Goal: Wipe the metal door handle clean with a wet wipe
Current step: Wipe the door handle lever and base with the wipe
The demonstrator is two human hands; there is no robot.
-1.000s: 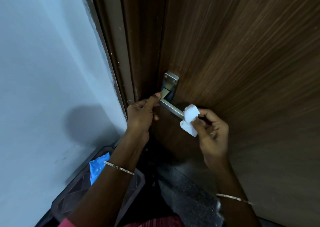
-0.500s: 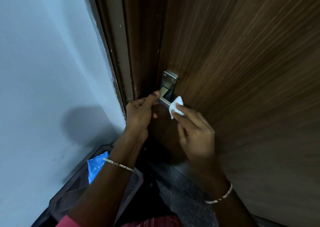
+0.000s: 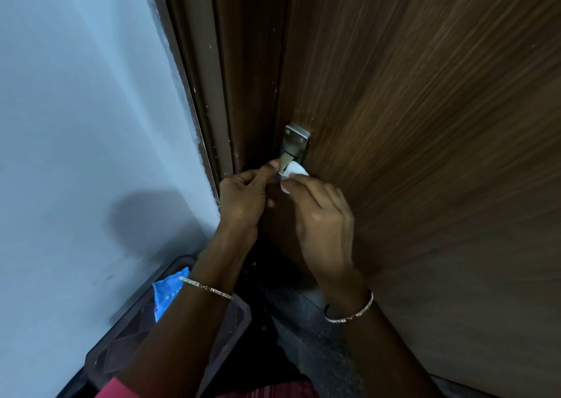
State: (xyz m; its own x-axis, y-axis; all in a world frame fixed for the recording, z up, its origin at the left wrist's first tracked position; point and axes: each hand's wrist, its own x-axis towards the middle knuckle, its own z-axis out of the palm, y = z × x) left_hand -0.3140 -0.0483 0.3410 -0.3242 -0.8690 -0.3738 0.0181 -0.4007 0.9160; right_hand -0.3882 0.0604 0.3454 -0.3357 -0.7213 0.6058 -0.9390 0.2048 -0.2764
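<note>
The metal door handle (image 3: 296, 144) is fixed near the left edge of a brown wooden door (image 3: 425, 124); only its backplate and the lever's root show. My right hand (image 3: 321, 215) presses a folded white wet wipe (image 3: 294, 171) against the lever's root, and the hand covers the rest of the lever. My left hand (image 3: 246, 194) is curled at the door's edge, its thumb touching the handle beside the wipe. What else its fingers grip is hidden.
A pale blue wall (image 3: 91, 124) fills the left, with the dark door frame (image 3: 212, 93) between it and the door. Below stands a dark plastic bin (image 3: 127, 337) with a blue packet (image 3: 165, 294) in it. Grey floor (image 3: 309, 337) lies under my arms.
My right hand slid the wipe from the lever's outer end up to its root by the backplate, turning palm-down. My left hand stayed at the door's edge.
</note>
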